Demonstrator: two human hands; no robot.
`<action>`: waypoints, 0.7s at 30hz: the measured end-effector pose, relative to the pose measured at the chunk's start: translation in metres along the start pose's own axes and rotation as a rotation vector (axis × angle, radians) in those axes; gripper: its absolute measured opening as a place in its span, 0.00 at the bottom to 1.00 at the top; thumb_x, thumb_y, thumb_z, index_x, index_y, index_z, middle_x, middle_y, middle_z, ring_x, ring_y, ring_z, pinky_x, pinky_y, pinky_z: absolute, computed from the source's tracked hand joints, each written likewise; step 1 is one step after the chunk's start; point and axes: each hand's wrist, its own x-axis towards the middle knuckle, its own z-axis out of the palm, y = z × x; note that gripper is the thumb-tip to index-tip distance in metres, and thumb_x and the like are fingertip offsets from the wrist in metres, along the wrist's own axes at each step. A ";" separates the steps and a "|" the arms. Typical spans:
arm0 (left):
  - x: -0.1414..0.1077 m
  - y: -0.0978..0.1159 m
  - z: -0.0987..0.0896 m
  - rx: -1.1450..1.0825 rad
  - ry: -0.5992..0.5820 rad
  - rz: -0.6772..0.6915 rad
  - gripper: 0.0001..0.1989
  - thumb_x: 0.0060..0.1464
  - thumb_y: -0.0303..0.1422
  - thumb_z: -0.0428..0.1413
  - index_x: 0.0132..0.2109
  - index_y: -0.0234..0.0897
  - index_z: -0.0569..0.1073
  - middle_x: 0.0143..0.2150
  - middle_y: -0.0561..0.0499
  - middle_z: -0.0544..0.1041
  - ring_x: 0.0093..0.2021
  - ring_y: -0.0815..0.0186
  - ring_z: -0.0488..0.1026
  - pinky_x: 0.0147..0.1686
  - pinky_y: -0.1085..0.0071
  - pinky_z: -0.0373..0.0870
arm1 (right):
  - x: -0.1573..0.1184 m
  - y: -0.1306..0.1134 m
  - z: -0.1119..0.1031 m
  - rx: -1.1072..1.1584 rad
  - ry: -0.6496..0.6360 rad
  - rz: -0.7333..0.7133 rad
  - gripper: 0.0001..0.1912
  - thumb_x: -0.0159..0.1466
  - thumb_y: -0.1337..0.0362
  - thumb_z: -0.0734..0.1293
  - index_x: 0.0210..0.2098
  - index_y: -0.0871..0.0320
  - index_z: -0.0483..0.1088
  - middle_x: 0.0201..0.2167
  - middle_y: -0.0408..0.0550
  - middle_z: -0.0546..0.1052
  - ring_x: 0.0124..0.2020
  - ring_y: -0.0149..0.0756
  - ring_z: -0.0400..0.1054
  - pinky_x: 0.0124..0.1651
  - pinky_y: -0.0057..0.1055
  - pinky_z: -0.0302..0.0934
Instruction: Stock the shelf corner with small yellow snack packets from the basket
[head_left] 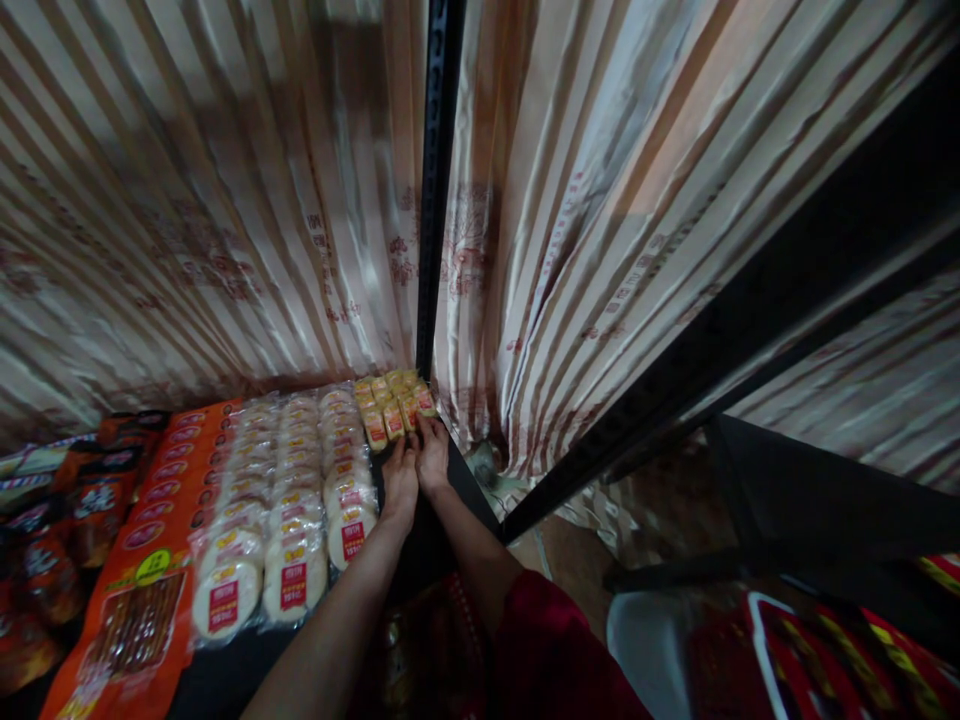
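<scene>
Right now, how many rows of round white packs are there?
3: the left row beside the orange packs, the middle row, and the right row, nearest the left hand. No other row shows; packs within rows partly hide one another.

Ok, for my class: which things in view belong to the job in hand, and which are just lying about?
Job in hand:
small yellow packets
left hand and right hand, at the front row
dark shelf beneath

Just nearby:
round pale packets
large orange pack
curtains

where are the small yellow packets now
Left of centre in the head view, the small yellow packets sit right of the round white packs, by the left hand and right hand.
</scene>
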 end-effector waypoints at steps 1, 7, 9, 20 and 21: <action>0.000 0.000 0.000 0.010 0.000 0.005 0.24 0.56 0.29 0.44 0.59 0.30 0.62 0.62 0.43 0.61 0.61 0.66 0.59 0.60 0.71 0.55 | 0.000 0.001 0.000 0.004 -0.001 -0.002 0.23 0.58 0.71 0.59 0.53 0.56 0.66 0.44 0.54 0.67 0.46 0.39 0.60 0.51 0.38 0.59; -0.001 0.003 0.001 0.033 0.002 0.027 0.23 0.55 0.28 0.44 0.58 0.31 0.65 0.60 0.43 0.64 0.60 0.65 0.62 0.59 0.70 0.56 | -0.001 0.001 0.001 -0.003 -0.017 0.014 0.24 0.58 0.72 0.59 0.53 0.54 0.67 0.41 0.51 0.67 0.44 0.37 0.60 0.50 0.35 0.59; 0.000 0.003 0.000 0.038 0.006 0.032 0.23 0.55 0.28 0.45 0.57 0.31 0.65 0.60 0.43 0.64 0.60 0.65 0.62 0.59 0.71 0.55 | -0.002 0.000 0.000 -0.006 -0.015 0.021 0.24 0.58 0.72 0.59 0.53 0.54 0.67 0.41 0.51 0.67 0.44 0.37 0.60 0.50 0.36 0.59; -0.003 -0.003 0.002 0.034 0.019 0.044 0.22 0.54 0.30 0.46 0.56 0.34 0.67 0.58 0.46 0.68 0.58 0.66 0.64 0.58 0.71 0.57 | -0.001 -0.003 -0.005 0.118 0.022 0.041 0.22 0.58 0.74 0.57 0.49 0.57 0.71 0.47 0.54 0.68 0.49 0.37 0.61 0.54 0.37 0.58; -0.005 -0.002 0.002 0.034 0.022 0.046 0.22 0.54 0.30 0.46 0.56 0.34 0.67 0.58 0.46 0.68 0.58 0.66 0.64 0.58 0.71 0.58 | -0.002 -0.003 -0.005 0.123 0.025 0.047 0.22 0.58 0.74 0.57 0.48 0.57 0.71 0.48 0.54 0.68 0.50 0.37 0.61 0.54 0.37 0.58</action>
